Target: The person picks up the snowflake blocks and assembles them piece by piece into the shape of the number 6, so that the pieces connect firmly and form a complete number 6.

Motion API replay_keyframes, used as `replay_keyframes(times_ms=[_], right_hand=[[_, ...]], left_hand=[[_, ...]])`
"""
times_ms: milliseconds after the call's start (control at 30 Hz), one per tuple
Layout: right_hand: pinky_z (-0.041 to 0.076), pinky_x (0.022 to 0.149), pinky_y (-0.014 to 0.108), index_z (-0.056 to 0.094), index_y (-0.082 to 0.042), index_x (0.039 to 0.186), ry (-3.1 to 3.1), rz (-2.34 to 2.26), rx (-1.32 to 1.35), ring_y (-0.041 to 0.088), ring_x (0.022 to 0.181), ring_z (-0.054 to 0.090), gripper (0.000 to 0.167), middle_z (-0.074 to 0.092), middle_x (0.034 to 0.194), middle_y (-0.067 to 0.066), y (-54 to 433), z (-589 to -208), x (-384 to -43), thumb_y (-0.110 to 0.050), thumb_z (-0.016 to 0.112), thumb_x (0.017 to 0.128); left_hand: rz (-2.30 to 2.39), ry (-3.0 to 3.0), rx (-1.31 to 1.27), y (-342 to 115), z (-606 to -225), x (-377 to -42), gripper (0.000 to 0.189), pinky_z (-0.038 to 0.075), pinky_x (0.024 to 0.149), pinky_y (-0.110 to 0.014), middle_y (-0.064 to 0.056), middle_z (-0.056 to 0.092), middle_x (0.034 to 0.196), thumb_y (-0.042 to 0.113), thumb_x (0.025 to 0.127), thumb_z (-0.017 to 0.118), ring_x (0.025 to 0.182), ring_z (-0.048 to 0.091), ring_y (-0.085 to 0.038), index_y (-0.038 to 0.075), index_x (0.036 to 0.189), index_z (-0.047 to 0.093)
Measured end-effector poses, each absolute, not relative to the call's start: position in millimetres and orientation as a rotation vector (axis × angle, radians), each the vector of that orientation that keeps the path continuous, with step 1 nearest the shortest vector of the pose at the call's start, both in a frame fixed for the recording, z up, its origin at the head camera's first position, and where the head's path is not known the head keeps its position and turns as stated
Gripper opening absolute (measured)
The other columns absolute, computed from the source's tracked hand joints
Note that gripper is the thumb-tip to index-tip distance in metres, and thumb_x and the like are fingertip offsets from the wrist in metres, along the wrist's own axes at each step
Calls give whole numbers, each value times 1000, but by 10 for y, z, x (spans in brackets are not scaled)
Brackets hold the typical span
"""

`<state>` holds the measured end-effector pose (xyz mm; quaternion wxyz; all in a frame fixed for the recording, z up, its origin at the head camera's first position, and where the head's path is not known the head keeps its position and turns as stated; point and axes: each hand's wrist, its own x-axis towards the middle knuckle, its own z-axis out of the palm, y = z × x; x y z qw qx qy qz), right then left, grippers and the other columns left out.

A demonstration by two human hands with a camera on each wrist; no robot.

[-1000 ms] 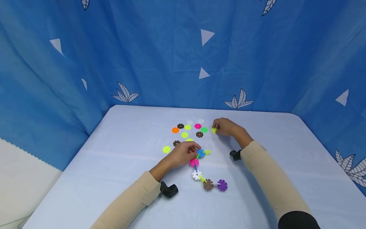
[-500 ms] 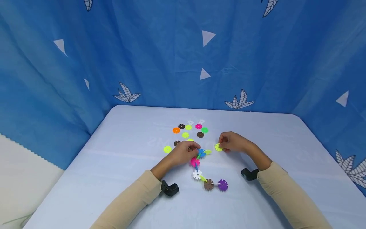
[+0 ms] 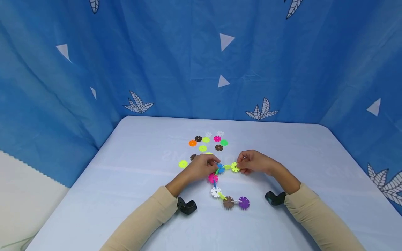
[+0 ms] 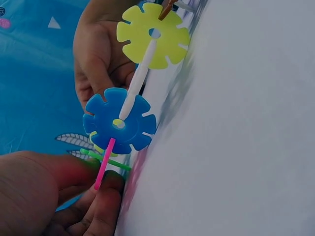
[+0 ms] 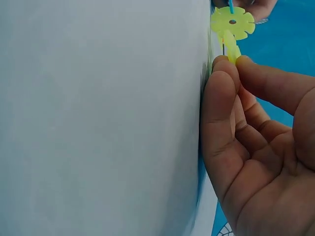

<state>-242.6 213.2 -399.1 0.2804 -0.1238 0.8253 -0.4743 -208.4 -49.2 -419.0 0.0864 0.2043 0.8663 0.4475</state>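
A chain of slotted plastic interlocking discs lies in a bent line, with a pink disc (image 3: 213, 178), a white disc (image 3: 216, 192), a brown disc (image 3: 228, 202) and a purple disc (image 3: 244, 203) among its links. At the chain's far end, my left hand (image 3: 201, 168) pinches it by the green disc (image 4: 93, 155), seen edge-on beside the blue disc (image 4: 119, 115). Between thumb and fingertips, my right hand (image 3: 255, 162) grips a yellow disc (image 3: 235, 167). That disc meets the yellow end disc of the chain (image 3: 227, 167), edge to face in the right wrist view.
Several loose discs lie beyond the hands, including an orange disc (image 3: 192, 143), a green one (image 3: 224, 143) and a dark brown one (image 3: 218, 147). The white table (image 3: 141, 146) ends at a blue curtain (image 3: 188, 69). Black wrist devices (image 3: 187, 206) sit under both forearms.
My right hand has brought the yellow disc from the right of the loose discs toward me, then left to the chain's end. My left hand keeps its hold in place.
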Motion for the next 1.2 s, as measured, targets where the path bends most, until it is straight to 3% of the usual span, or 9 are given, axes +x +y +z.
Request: replay_keyframes(times_ms=[567, 900, 1200], right_hand=[[59, 72, 33, 60, 1, 102, 2190, -1344, -262, 21, 70, 65, 16, 68, 84, 13, 2050, -3983, -2391, -10, 70, 96], [59, 68, 31, 58, 1, 91, 2218, -1327, -277, 20, 66, 67, 13, 69, 81, 13, 1975, -3985, -2377, -4, 70, 95], [59, 68, 31, 58, 0, 91, 2238, -1303, -243, 19, 66, 67, 13, 69, 80, 13, 1918, -3995, -2352, -2, 70, 94]], left_hand=[[1342, 2571, 621, -497, -4162, -2072, 17, 51, 70, -27, 5, 65, 86, 12, 96, 68, 78, 59, -13, 8, 111, 76], [1350, 2565, 601, -485, -4123, -2074, 19, 53, 77, -27, -1, 74, 104, 9, 95, 70, 88, 64, -10, 5, 112, 78], [1321, 2567, 578, -472, -4134, -2062, 19, 53, 77, -27, 0, 74, 102, 9, 95, 70, 88, 63, -10, 5, 112, 78]])
